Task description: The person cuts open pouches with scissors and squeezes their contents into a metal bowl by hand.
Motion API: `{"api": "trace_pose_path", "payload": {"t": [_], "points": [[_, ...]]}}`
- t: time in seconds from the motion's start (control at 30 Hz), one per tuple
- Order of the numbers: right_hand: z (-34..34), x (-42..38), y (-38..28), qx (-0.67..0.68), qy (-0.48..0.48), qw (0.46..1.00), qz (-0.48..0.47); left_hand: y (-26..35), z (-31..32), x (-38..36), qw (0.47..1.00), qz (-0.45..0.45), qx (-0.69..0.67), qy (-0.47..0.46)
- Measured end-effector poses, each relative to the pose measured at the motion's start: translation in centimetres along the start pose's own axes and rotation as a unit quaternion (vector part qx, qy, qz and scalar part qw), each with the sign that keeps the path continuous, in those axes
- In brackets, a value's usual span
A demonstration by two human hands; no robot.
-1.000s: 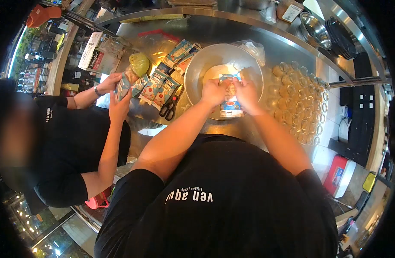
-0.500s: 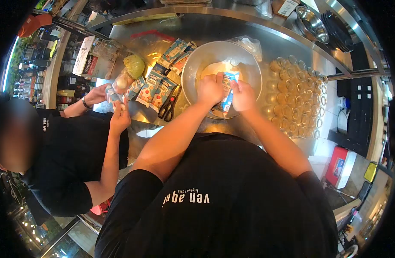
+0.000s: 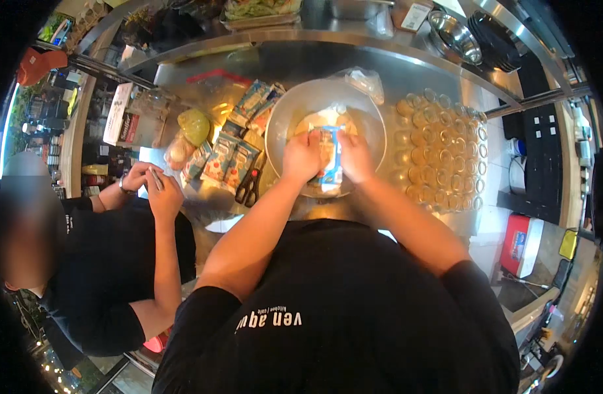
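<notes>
A blue and white carton [image 3: 329, 157] is held over a large metal bowl [image 3: 378, 125] with pale contents at its bottom. My left hand [image 3: 302, 157] grips the carton's left side, and my right hand [image 3: 355, 157] has hold of its right edge. Left of the bowl lie several blue packets [image 3: 220, 159] and black scissors [image 3: 249, 188] with a touch of red. Rows of glass jars [image 3: 439, 148] stand to the right of the bowl. Beneath the carton, part of the bowl's contents is hidden.
At the left, a co-worker [image 3: 117, 262] in black holds a small thing with both hands. A yellow-green bag [image 3: 193, 127] and a white box [image 3: 119, 115] stand near them. Along the back runs a metal shelf [image 3: 301, 34] with steel bowls [image 3: 455, 37] at its right.
The carton now stands more upright and flat between my hands. The view has shifted, so the bowl and jars appear further left and lower. The co-worker's hands have come closer together.
</notes>
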State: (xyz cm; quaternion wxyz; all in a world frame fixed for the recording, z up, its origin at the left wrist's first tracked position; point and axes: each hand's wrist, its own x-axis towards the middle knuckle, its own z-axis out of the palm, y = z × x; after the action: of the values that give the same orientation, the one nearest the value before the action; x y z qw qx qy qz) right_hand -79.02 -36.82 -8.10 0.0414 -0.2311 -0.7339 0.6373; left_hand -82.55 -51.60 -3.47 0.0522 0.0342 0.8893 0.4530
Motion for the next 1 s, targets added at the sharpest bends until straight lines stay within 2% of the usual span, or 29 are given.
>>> {"api": "trace_pose_path", "payload": {"t": [0.07,0.1,0.13,0.2,0.23,0.27,0.33,0.37,0.43,0.47,0.53,0.6,0.63,0.77,0.83,0.9,0.97,1.0], "points": [[-0.2,-0.8,0.1,-0.119,-0.051,0.991,-0.029,-1.8,-0.1,0.8,0.986,-0.122,-0.042,-0.105],[-0.1,-0.9,0.4,-0.152,-0.044,0.987,-0.03,0.2,-1.3,0.7,0.952,-0.222,-0.137,-0.159],[0.0,-0.9,0.7,-0.152,-0.041,0.987,-0.032,1.5,-2.1,0.5,0.953,-0.218,-0.136,-0.161],[0.4,-1.2,1.1,-0.103,-0.052,0.993,-0.001,2.7,-2.7,0.2,0.972,-0.153,-0.065,-0.169],[0.5,-1.3,1.4,-0.068,-0.109,0.99,0.054,0.4,-2.2,0.8,0.98,-0.126,-0.036,-0.15],[0.9,-2.1,0.8,-0.061,-0.099,0.991,0.062,-1.8,-1.7,1.4,0.986,-0.1,-0.006,-0.13],[1.6,-3.7,-1.2,0.043,-0.168,0.98,0.101,-1.9,-2.4,1.9,0.986,-0.065,-0.005,-0.152],[1.9,-4.3,-1.9,0.033,-0.161,0.982,0.092,-1.8,-2.7,2.0,0.984,-0.06,0.002,-0.17],[3.0,-5.0,-1.7,0.033,-0.134,0.986,0.093,-1.2,-3.1,2.2,0.986,0.03,0.101,-0.131],[4.0,-5.0,-0.7,0.038,-0.118,0.99,0.065,-1.0,-3.3,2.5,0.982,0.037,0.108,-0.15],[4.4,-5.6,-0.7,0.055,-0.093,0.993,0.045,-0.5,-3.7,2.9,0.946,0.081,0.278,-0.144],[3.7,-6.3,-3.0,0.105,-0.117,0.985,0.071,1.0,-3.6,2.8,0.931,0.084,0.317,-0.158],[4.0,-6.1,-2.4,0.1,-0.123,0.987,0.03,1.6,-3.7,2.9,0.921,0.084,0.346,-0.156],[3.5,-5.5,-1.9,0.133,-0.12,0.983,0.039,2.3,-3.3,3.0,0.928,0.078,0.334,-0.149],[3.0,-5.0,-1.9,0.178,-0.105,0.966,0.155,2.5,-3.0,2.8,0.946,0.104,0.28,-0.124],[2.5,-3.5,-0.4,0.132,-0.096,0.973,0.165,-0.1,-2.4,2.9,0.871,0.319,0.356,-0.114],[2.2,-2.9,-1.0,0.08,-0.042,0.978,0.19,0.6,-1.5,1.7,0.864,0.269,0.397,-0.155],[1.7,-2.7,-2.2,0.072,-0.005,0.975,0.209,0.5,-0.6,1.1,0.875,0.263,0.386,-0.127]]}}
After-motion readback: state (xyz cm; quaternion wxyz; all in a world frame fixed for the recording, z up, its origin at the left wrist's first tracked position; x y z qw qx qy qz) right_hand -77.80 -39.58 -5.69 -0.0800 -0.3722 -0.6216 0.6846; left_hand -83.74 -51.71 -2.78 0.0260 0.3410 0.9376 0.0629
